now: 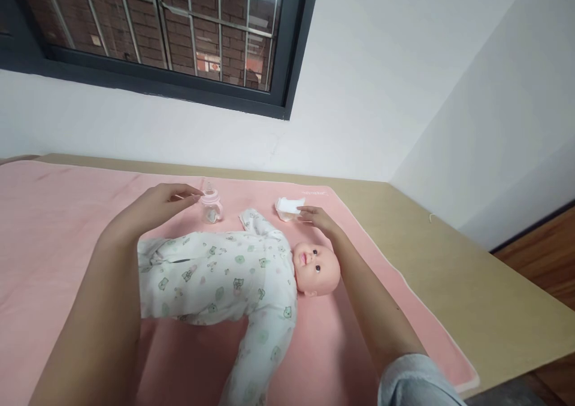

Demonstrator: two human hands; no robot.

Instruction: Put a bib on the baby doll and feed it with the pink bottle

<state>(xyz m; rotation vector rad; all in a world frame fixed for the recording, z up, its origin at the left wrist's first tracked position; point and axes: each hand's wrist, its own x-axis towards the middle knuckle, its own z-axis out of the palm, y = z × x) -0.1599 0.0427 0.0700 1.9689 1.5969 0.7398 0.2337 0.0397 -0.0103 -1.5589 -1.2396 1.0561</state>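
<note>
A baby doll [317, 269] in a white sleepsuit with green and brown animal prints lies on its back on a pink mat [54, 226], its head to the right. Beyond its body stands a small clear baby bottle [211, 207] with a pink collar and handle. My left hand [168, 205] reaches over the doll's legs, fingers stretched out, their tips at the bottle's collar. Past the doll's head, my right hand [317, 218] has its fingers extended and slightly apart, tips against a crumpled white cloth or tissue [287, 208]. The undersides of the fingers are hidden.
The mat covers most of a light wooden surface [426, 262], whose edge runs along the right. A white wall [350, 106] rises behind it, with a dark-framed, barred window [179, 82] at upper left. Brown wood panelling [539, 250] shows at far right.
</note>
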